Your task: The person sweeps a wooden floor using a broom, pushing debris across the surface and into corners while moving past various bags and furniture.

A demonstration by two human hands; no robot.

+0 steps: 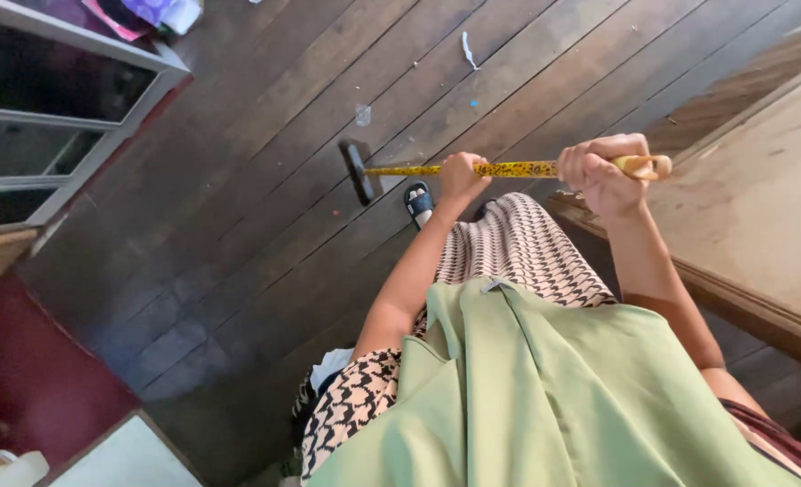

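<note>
I hold a broom by its yellow patterned handle (517,169). My left hand (462,175) grips the handle lower down, toward the dark broom head (358,171), which rests on the dark wooden floor (265,135). Near the handle's tan top end, my right hand (604,171) is closed around it. Below the hands I see my patterned skirt (522,252), a green top (544,397) and one sandalled foot (419,204).
Small scraps of litter (468,50) lie on the floorboards beyond the broom head. A glass-fronted cabinet (49,117) stands at the left. A wooden table (761,207) is at the right, close to my right arm. A red mat (31,379) lies at lower left.
</note>
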